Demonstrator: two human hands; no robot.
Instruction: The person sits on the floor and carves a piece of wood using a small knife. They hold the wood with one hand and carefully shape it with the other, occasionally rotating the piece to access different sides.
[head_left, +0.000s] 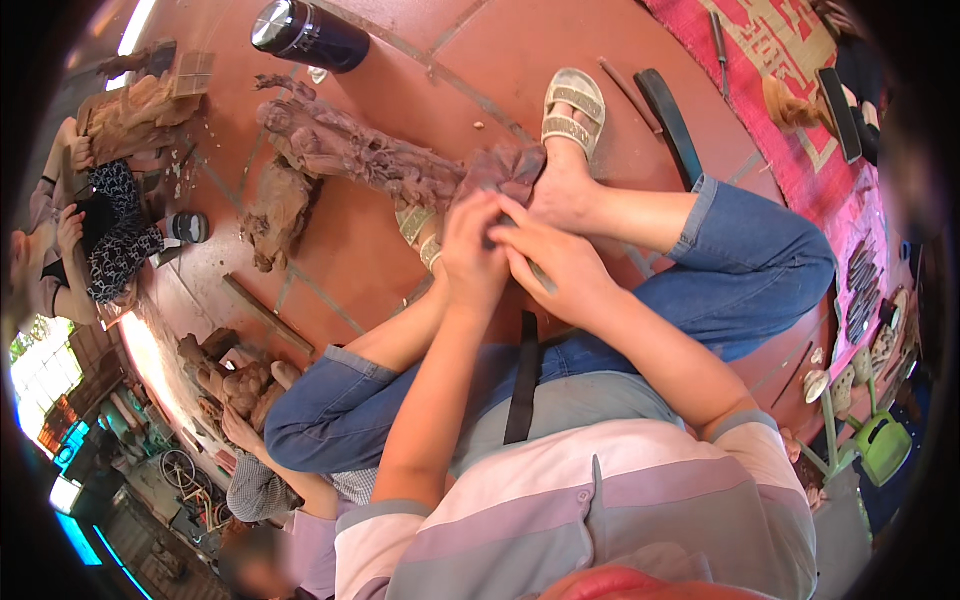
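A long brown wood carving (360,155) with knobbly relief lies across the floor, its near end between my feet. My left hand (473,245) is closed at that near end, fingers bent and slightly blurred; what they grip is hidden. Against it sits my right hand (562,268), closed on a slim carving tool (543,278), of which only a short dark piece shows by the palm. The fingertips of both hands meet just above the carving's reddish-brown base (505,172).
A dark flask (310,38) lies beyond the carving, beside a rough wood block (280,212). A dark strap-like strip (668,125) and a thin stick (630,95) are by my right foot. Several tools (860,280) rest on pink sheeting. Other people work with carvings at left.
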